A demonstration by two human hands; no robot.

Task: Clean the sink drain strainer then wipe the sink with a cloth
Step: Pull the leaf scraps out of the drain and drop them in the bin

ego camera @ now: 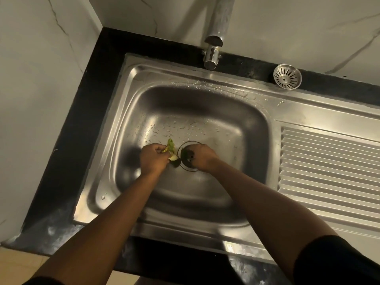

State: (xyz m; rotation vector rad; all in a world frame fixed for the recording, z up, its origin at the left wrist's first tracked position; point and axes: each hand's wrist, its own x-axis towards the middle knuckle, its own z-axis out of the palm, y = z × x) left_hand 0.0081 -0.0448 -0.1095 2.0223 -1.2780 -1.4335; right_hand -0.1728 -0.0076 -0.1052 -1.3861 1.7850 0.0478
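Step in hand, by my reading: debris removal at the drain, i.e. first half of task; wipe not begun, no cloth in view. Sink (127,112) is stainless, single bowl, ribbed drainboard (329,161) on R side, set in black worktop (98,79); water drops on bowl floor and back rim. Strainer (287,76) is out of the drain, slotted face up, on back edge where sink rim meets worktop, well R of tap (212,54). Looks free of scraps from here, but too small to be sure. Left hand (153,159) low in bowl just L of drain (188,168), fingers curled round veg scraps (170,146): green leafy bit sticking up, pale chunk below. Right hand (202,157) over drain opening, fingers bent down into it; something dark under the fingertips, cannot tell if the hand pinches it or only touches. Hands near each other, not touching. Next move, est.: get remaining muck out of drain, carry scraps to a bin (none visible) w/o dropping wet bits on worktop, rinse strainer and reseat it, then fetch cloth. Risk: small pieces slip down open drain while strainer is off.
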